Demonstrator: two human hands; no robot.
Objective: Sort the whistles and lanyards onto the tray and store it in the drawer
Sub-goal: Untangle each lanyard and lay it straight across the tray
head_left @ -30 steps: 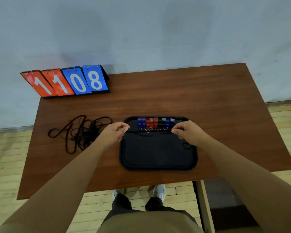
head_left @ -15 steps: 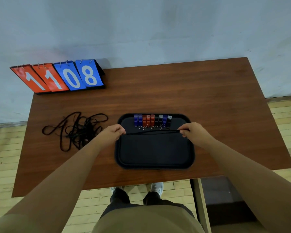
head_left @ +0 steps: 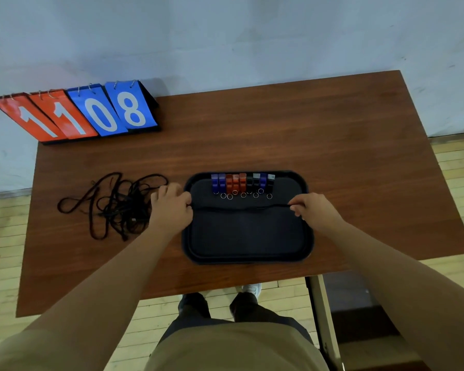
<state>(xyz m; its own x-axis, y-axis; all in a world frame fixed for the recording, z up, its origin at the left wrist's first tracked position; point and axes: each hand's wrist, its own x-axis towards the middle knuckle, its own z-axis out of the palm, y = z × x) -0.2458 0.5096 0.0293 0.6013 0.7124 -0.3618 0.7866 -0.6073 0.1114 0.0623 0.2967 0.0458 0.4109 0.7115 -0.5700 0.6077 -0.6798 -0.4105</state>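
Observation:
A black tray (head_left: 248,253) lies on the brown table near its front edge. Several whistles (head_left: 242,183), blue, red and black with metal rings, stand in a row along the tray's far side. One black lanyard (head_left: 241,208) is stretched straight across the tray just below that row. My left hand (head_left: 170,207) pinches its left end at the tray's left rim. My right hand (head_left: 315,210) pinches its right end at the right rim. A tangled heap of black lanyards (head_left: 118,204) lies on the table left of the tray.
A flip scoreboard (head_left: 75,113) reading 1108 stands at the table's far left corner against the wall. The table (head_left: 332,156) has a leg (head_left: 324,317) at the front right, with a dark opening beside it. My feet stand on a wooden floor below.
Both hands have pulled apart from over the whistle row to the tray's side rims, drawing the lanyard out straight and a little nearer to me.

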